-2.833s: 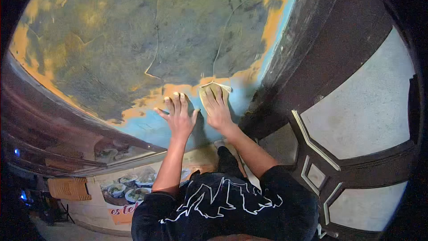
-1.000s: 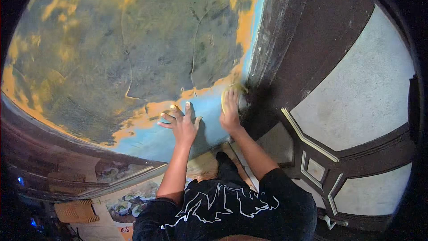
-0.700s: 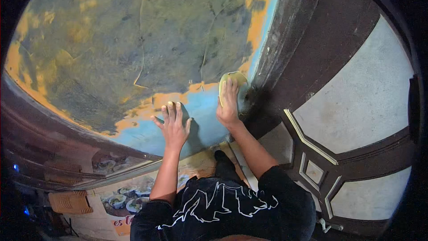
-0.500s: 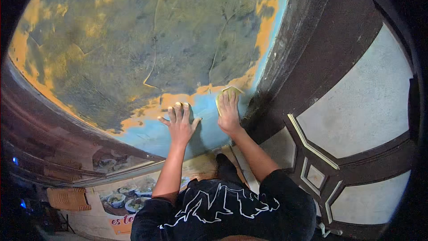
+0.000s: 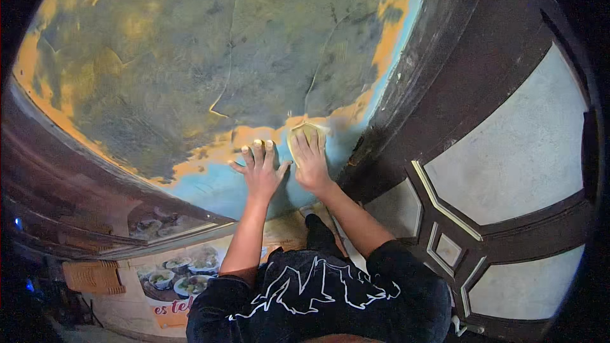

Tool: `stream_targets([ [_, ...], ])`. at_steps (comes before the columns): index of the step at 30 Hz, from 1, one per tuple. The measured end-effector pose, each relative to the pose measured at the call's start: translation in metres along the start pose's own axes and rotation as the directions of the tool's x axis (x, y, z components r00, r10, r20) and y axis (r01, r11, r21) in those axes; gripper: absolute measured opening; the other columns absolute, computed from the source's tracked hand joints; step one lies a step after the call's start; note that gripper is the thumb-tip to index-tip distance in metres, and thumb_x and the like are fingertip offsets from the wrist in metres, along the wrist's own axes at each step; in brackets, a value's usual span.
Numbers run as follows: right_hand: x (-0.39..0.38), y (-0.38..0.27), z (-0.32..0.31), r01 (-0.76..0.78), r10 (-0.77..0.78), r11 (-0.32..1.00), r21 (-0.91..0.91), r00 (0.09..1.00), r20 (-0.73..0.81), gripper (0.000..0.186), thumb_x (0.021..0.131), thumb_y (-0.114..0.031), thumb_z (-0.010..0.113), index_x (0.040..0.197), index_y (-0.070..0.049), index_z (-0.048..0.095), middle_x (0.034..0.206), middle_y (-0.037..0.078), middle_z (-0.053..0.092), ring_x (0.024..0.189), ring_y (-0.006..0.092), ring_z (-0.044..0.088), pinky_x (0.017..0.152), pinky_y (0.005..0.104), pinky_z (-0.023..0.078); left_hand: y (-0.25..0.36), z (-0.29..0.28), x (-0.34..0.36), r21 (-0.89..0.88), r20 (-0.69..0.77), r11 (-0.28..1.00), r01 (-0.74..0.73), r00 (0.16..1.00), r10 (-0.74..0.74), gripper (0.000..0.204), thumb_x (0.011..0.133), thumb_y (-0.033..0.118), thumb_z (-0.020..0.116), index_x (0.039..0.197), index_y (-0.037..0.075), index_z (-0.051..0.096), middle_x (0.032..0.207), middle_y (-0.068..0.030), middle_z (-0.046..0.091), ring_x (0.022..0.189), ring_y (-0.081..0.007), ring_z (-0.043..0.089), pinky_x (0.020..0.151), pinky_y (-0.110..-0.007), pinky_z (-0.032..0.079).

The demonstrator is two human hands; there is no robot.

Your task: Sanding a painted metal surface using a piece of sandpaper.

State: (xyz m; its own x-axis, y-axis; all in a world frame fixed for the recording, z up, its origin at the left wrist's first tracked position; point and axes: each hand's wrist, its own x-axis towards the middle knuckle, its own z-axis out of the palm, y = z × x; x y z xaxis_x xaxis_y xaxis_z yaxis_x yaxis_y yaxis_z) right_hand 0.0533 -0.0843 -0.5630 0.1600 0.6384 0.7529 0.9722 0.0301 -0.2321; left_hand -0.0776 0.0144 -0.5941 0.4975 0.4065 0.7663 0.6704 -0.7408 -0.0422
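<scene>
A painted surface (image 5: pixel 165 70) fills the upper part of the view, with worn dark grey-green patches, orange-yellow edging and a light blue band (image 5: pixel 210 189) along its near side. My left hand (image 5: pixel 260 178) rests on the blue band with its fingers spread, holding nothing. Just right of it, my right hand (image 5: pixel 311 164) presses a yellow piece of sandpaper (image 5: pixel 295 144) against the surface, where orange meets blue. The sandpaper's far edge sticks out past my fingertips; its underside is hidden. Raised crack-like lines run across the dark patch beyond both hands.
A dark frame (image 5: pixel 438 57) borders the painted surface on the right. Beyond it stands a dark panelled piece with pale inset panels (image 5: pixel 515 146). At lower left are a banner (image 5: pixel 168 282) with pictures of food bowls and a brown slatted object (image 5: pixel 94 277).
My right hand has slid left with the sandpaper, closer to my left hand. The left hand stays spread on the surface; the whole view has shifted slightly.
</scene>
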Motion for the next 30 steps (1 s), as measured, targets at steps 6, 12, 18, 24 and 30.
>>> stream_targets([
  [6, 0.007, -0.011, -0.005, 0.035, -0.032, 0.999, -0.008, 0.980, 0.195, 0.058, 0.077, -0.008, 0.055, 0.134, -0.003, 0.048, 0.139, 0.017, 0.046, 0.130, 0.0440, 0.036, 0.108, 0.0640, 0.017, -0.012, 0.009, -0.010, 0.028, -0.009, 0.999, 0.021, 1.000, -0.021, 0.078, 0.070, 0.059, 0.070, 0.136, 0.021, 0.049, 0.160, -0.0057, 0.008, 0.146, -0.0346, -0.010, 0.104, -0.067, -0.016],
  [12, -0.009, -0.006, 0.005, 0.071, -0.071, 0.997, 0.010, 0.981, 0.181, 0.060, 0.075, -0.009, 0.055, 0.134, -0.001, 0.046, 0.141, 0.017, 0.043, 0.129, 0.0462, 0.034, 0.107, 0.0650, 0.019, -0.007, 0.004, -0.005, 0.033, 0.022, 0.999, 0.026, 0.999, -0.027, 0.075, 0.071, 0.058, 0.068, 0.133, 0.019, 0.052, 0.159, -0.0047, 0.013, 0.146, -0.0345, -0.009, 0.105, -0.066, -0.016],
  [18, 0.017, 0.005, -0.017, 0.017, -0.015, 1.000, -0.013, 0.992, 0.123, 0.055, 0.078, -0.009, 0.054, 0.132, 0.000, 0.049, 0.141, 0.017, 0.044, 0.127, 0.0438, 0.038, 0.109, 0.0632, 0.019, -0.002, 0.011, -0.009, 0.042, 0.014, 0.998, 0.043, 0.999, -0.043, 0.079, 0.070, 0.057, 0.070, 0.135, 0.017, 0.048, 0.158, -0.0123, 0.013, 0.143, -0.0438, -0.015, 0.100, -0.074, -0.013],
  [24, -0.013, 0.027, -0.004, 0.070, -0.068, 0.998, -0.008, 0.985, 0.161, 0.052, 0.078, -0.009, 0.055, 0.129, 0.001, 0.051, 0.135, 0.019, 0.049, 0.127, 0.0456, 0.038, 0.107, 0.0640, 0.020, 0.031, 0.021, 0.003, -0.089, -0.016, 0.987, 0.130, 0.991, -0.132, 0.096, 0.069, 0.054, 0.073, 0.147, 0.018, 0.029, 0.154, -0.0239, -0.017, 0.133, -0.0593, -0.022, 0.088, -0.083, -0.010],
  [30, 0.000, 0.038, -0.017, 0.010, -0.006, 0.999, -0.043, 0.995, 0.101, 0.051, 0.078, -0.010, 0.057, 0.127, 0.001, 0.053, 0.136, 0.018, 0.048, 0.130, 0.0436, 0.037, 0.107, 0.0622, 0.023, 0.049, 0.020, 0.008, -0.145, 0.039, 0.973, 0.179, 0.984, -0.175, 0.106, 0.067, 0.053, 0.076, 0.151, 0.019, 0.019, 0.150, -0.0278, -0.026, 0.129, -0.0639, -0.024, 0.086, -0.084, -0.009],
])
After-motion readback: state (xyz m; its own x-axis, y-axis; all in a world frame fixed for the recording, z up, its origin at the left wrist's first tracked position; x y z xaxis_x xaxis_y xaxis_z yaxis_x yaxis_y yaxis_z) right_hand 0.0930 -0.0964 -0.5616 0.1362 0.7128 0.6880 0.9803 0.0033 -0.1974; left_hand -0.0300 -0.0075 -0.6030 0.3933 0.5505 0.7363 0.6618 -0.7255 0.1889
